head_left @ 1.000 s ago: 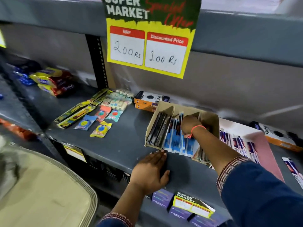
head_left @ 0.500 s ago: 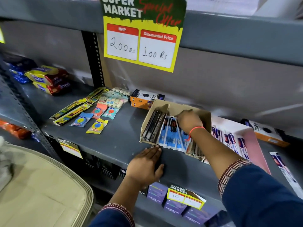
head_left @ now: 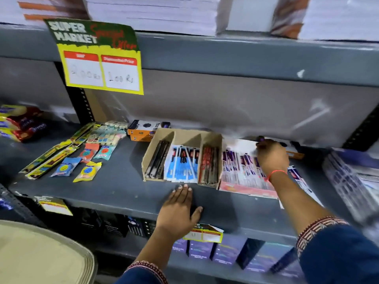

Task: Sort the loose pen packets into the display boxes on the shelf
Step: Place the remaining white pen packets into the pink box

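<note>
A grey metal shelf [head_left: 114, 189] carries two display boxes: a brown three-slot box [head_left: 182, 140] and a pink box [head_left: 246, 189], both holding pen packets [head_left: 180, 167]. These look light, slippery and bendable, best pinched at one end. The left hand [head_left: 178, 212] lies flat, fingers released; the right hand [head_left: 270, 158] reaches behind the pink box, its grip too blurred to tell.

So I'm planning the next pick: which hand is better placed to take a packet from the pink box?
Right. The right hand is already over the pink box; the left hand lies flat on the shelf edge.
</note>
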{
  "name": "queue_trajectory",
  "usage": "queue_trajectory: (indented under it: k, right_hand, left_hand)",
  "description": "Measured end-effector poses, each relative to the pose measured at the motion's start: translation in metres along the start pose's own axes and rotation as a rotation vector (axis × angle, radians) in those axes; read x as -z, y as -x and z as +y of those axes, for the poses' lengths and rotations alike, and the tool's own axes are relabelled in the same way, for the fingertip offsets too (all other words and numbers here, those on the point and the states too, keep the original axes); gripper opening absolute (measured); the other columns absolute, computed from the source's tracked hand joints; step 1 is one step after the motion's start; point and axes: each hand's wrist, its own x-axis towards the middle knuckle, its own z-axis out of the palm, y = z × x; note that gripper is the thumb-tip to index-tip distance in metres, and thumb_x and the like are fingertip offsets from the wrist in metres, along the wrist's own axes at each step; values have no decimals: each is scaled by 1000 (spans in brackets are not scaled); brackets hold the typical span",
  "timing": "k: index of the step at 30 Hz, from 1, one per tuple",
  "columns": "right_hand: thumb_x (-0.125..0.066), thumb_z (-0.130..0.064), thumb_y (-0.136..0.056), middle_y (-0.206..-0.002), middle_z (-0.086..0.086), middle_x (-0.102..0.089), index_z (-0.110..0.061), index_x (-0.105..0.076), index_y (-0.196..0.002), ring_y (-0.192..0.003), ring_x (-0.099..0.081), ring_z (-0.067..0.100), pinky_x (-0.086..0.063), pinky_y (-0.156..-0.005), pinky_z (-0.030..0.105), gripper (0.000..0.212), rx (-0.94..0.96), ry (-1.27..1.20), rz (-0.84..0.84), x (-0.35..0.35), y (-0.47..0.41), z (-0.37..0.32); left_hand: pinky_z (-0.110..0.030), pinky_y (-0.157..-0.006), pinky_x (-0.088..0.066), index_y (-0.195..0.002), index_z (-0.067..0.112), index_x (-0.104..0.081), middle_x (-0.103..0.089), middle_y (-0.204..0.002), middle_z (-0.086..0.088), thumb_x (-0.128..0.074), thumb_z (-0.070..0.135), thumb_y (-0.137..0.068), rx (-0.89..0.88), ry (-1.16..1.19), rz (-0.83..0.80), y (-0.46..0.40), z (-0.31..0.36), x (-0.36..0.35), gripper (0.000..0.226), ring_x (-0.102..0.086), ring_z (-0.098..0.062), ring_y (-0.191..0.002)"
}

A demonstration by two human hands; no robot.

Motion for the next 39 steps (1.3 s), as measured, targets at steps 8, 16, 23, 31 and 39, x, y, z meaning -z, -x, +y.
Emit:
queue_trajectory:
  k: [8, 16, 23, 31, 39]
  right_hand:
    - [-47, -7, -83, -112, 30, -66, -7, -72, -101, -101, -62, 47, -50, -84, 43, 30, -359, -39, 63, 35, 8, 90]
    - [-57, -14, -82, -128, 26, -58, 1, -61, -120, -119, -53, 41, -45, -98, 43, 41, -483, 115, -226, 36, 9, 143]
    - [-63, -5, -77, -111, 25, -68, 1, -71, -96, -103, -63, 38, -49, -88, 36, 22, -460, 21, -215, 32, 0, 155]
    - [-67, 10, -72, -59, 8, -68, 1, -69, -73, -46, -54, 12, -41, -48, 18, 9, -586, -800, 0, 41, 11, 143]
    - [-63, 5, -79, -45, -8, -68, -16, -67, -63, -37, -53, 0, -39, -40, 11, 26, -477, -1291, -109, 50, 46, 112]
  left_hand:
    - [-22, -106, 14, -144, 10, -14, -14, -154, -8, -27, 52, -94, -185, 56, -35, -10, 57, -13, 67, -6, -18, -141]
    - [-23, -106, 12, -144, 9, -15, -12, -155, -9, -25, 46, -97, -394, 97, -136, -29, 106, -21, 60, -6, -18, -141]
    - [-18, -102, 17, -144, 12, -13, -11, -155, -4, -22, 47, -97, -439, 74, -130, -37, 107, -29, 59, -4, -15, -141]
    - [-22, -106, 10, -145, 16, -8, -5, -156, -2, -17, 49, -97, -424, 62, -183, -38, 106, -31, 59, 1, -12, -140]
    - [-19, -101, 17, -145, 16, -7, -4, -156, -1, -18, 50, -96, -415, 22, -160, -38, 108, -32, 60, 0, -12, -140]
